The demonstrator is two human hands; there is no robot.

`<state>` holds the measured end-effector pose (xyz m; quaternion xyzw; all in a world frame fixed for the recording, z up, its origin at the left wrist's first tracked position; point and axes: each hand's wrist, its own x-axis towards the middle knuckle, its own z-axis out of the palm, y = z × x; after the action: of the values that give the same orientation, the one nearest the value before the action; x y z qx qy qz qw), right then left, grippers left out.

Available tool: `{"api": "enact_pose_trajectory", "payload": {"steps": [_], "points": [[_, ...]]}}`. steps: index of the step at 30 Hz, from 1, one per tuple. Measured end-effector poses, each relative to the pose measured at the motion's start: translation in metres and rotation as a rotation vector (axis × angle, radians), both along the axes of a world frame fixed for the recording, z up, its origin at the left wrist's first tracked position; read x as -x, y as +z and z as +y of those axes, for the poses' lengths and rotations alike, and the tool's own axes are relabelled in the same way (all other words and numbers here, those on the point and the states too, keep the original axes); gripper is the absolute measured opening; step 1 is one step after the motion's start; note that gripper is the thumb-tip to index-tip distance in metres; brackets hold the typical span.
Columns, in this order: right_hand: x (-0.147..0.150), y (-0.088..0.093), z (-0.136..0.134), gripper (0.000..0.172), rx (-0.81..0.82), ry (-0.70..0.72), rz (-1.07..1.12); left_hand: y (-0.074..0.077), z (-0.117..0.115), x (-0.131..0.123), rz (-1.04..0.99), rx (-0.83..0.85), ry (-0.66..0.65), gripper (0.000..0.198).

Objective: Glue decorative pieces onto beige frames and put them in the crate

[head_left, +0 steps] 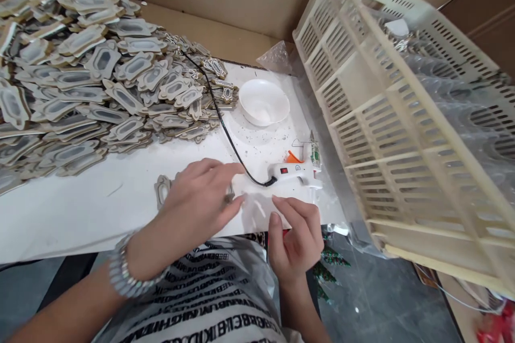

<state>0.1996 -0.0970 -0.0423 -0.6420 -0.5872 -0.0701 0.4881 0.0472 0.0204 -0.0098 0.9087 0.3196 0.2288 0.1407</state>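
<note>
Looks like an assembly workshop — shows in matching frame-like pieces [80,79] heaped upper left, a corded glue gun [295,170] right of centre, a slatted plastic crate [372,102] at right.

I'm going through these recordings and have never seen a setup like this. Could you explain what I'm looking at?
There is no machine here: a person works with two bare hands. The single picture comes from a camera worn on the person's head, looking forward and down. On the white table lies a large pile of small frame-shaped pieces. Beside it are a white bowl and a white glue gun with a black cord. A plastic crate stands to the right. The left hand is over a partly hidden frame piece; its grip cannot be made out. The right hand has thumb and forefinger apart, with nothing clearly held.
</note>
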Motion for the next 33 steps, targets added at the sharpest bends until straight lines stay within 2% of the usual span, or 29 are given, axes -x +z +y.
{"api": "enact_pose_trajectory", "payload": {"steps": [4,8,11,15,17,21,23,25,27,29,31,33], "points": [[-0.005,-0.005,-0.014,0.038,-0.007,-0.011,0.055,0.013,0.008,-0.053,0.214,0.028,-0.153,0.029],[-0.004,-0.006,-0.029,0.040,-0.001,0.072,0.105,0.015,0.011,-0.094,0.294,0.021,-0.182,0.029],[0.001,-0.006,-0.040,0.039,0.026,0.181,0.185,0.010,0.011,-0.111,0.304,0.003,-0.170,0.022],[0.004,-0.008,-0.048,0.035,0.142,0.345,0.312,0.003,0.008,-0.112,0.240,-0.018,-0.149,0.025],[0.003,-0.009,-0.047,0.031,0.202,0.412,0.327,0.000,0.004,-0.107,0.182,-0.026,-0.125,0.024],[0.003,-0.012,-0.039,0.022,0.223,0.492,0.344,-0.002,-0.007,-0.090,0.000,-0.039,-0.043,0.013],[0.005,-0.016,-0.032,0.015,0.212,0.462,0.473,-0.002,-0.014,-0.082,-0.117,-0.039,-0.003,0.013],[0.007,-0.018,-0.023,0.011,0.133,0.349,0.706,-0.002,-0.020,-0.075,-0.231,-0.031,0.037,0.016],[0.007,-0.018,-0.009,0.017,0.014,0.222,0.894,-0.002,-0.027,-0.072,-0.329,-0.020,0.064,0.019],[0.004,-0.015,0.007,0.036,-0.050,0.188,0.922,-0.004,-0.031,-0.073,-0.409,-0.013,0.068,0.020],[-0.002,-0.008,0.023,0.041,-0.040,0.212,0.930,-0.005,-0.034,-0.076,-0.466,-0.006,0.068,0.018],[-0.009,0.000,0.037,0.041,0.051,0.243,0.957,-0.004,-0.033,-0.077,-0.493,0.011,0.086,0.016]]}}
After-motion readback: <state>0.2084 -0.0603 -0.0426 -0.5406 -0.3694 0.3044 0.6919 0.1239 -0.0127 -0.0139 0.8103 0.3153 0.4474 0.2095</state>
